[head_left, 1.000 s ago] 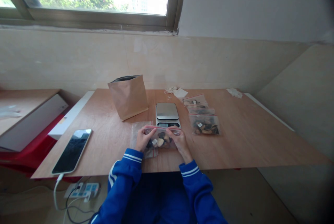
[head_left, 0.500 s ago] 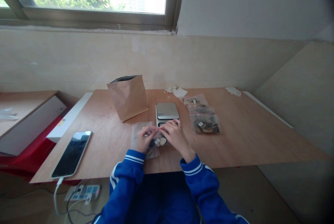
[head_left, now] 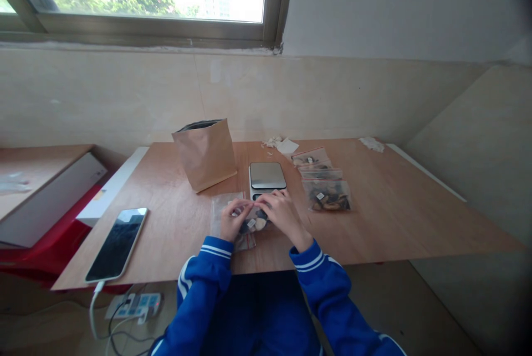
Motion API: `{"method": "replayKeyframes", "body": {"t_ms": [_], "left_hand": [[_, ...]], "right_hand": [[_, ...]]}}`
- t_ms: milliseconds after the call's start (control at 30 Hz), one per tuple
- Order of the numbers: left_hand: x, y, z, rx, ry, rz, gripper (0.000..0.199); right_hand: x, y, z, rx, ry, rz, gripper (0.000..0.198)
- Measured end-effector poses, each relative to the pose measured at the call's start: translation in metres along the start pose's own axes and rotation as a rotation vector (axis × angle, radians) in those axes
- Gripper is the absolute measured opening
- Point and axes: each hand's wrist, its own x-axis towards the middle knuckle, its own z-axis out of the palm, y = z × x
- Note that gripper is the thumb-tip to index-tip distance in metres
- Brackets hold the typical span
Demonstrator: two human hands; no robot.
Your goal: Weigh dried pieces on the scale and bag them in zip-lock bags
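Observation:
Both of my hands pinch the top edge of a clear zip bag (head_left: 260,224) with dark and pale dried pieces and a small white packet inside. My left hand (head_left: 233,218) is closed on the edge's left part, and my right hand (head_left: 283,213) grips it close by, fingertips nearly meeting. Just beyond them lies a kitchen scale (head_left: 267,175) with a bare metal plate; the hands partly cover its front. Under and left of the held bag are other clear zip bags (head_left: 219,213), flat on the table.
An open brown paper pouch (head_left: 205,156) stands behind left. Filled zip bags (head_left: 328,196) lie in an overlapping row at right. A phone (head_left: 117,245) on a charging cable rests at the table's left edge. Crumpled white scraps (head_left: 286,146) lie at the back of the wooden table (head_left: 399,217).
Hardly anything differs. My hands stay pinched on the zip bag's top edge, with only a slight shift of the fingers, and the whole view has moved a little.

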Motion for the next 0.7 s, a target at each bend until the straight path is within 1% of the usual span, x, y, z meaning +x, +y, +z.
{"method": "replayKeyframes", "body": {"t_ms": [100, 267, 433, 500, 600, 700], "left_hand": [[0.000, -0.002, 0.001, 0.001, 0.028, -0.031, 0.022], [0.001, 0.000, 0.000, -0.043, -0.021, -0.043, 0.023], [0.001, -0.002, 0.000, -0.072, -0.029, -0.041, 0.023], [0.001, -0.006, 0.000, -0.089, -0.017, -0.081, 0.026], [0.001, -0.012, 0.000, -0.117, 0.028, -0.169, 0.035], [0.002, -0.013, 0.001, -0.101, 0.036, -0.178, 0.038]], "right_hand": [[-0.003, 0.009, -0.003, 0.001, 0.011, 0.013, 0.019], [-0.008, 0.015, -0.002, -0.006, 0.029, 0.012, 0.022], [-0.009, 0.017, 0.002, 0.000, 0.028, 0.011, 0.024], [-0.010, 0.022, -0.001, -0.014, 0.026, 0.006, 0.023], [-0.013, 0.032, -0.008, -0.013, 0.059, 0.022, 0.024], [-0.018, 0.040, -0.012, 0.018, 0.089, 0.046, 0.026]]}}
